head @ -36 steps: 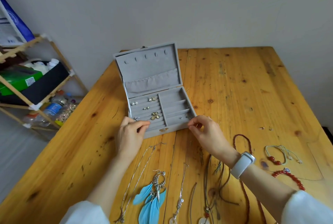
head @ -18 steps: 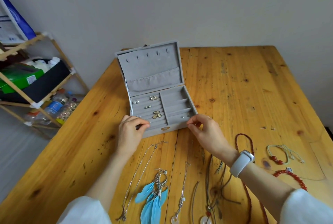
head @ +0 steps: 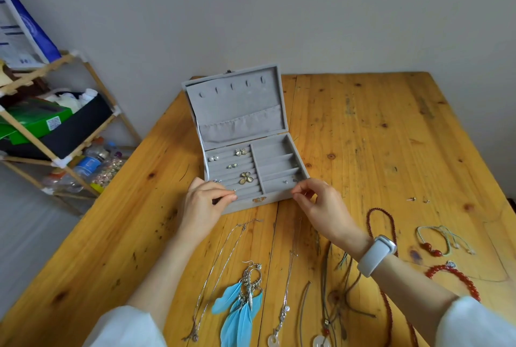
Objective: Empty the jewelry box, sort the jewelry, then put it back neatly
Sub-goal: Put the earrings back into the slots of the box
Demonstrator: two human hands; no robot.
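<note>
Wooden desk (head: 363,137) with the open jewelry box (head: 245,151) at centre: its front corners are pinched by the left hand (head: 203,204) and right hand (head: 321,204), while necklaces (head: 287,276) are laid lengthwise nearer the person, closest to the right hand.

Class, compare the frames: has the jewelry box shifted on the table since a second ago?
No. The jewelry box keeps its place by the table's far edge and plank seam.
</note>
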